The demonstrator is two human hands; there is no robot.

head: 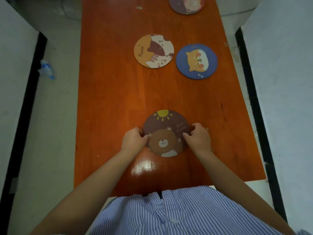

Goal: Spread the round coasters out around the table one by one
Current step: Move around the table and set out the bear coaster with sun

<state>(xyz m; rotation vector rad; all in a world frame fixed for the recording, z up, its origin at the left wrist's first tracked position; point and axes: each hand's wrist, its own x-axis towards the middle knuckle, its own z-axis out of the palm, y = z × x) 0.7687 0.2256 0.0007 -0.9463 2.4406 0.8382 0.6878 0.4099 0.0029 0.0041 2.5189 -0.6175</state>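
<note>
Brown bear coaster [166, 133] lies flat near my edge of the orange surface [108, 92]; my left hand [134, 139] and right hand [198, 137] pinch its opposite rims, fingers curled shut on it. Can't tell whether more coasters sit stacked beneath; if so, lifting could drag two at once. Cat coaster [154, 50] and dog coaster [196, 61] lie nearly touching, a fourth coaster [186, 5] at the far end; setting this one near them would crowd the spread.
</note>
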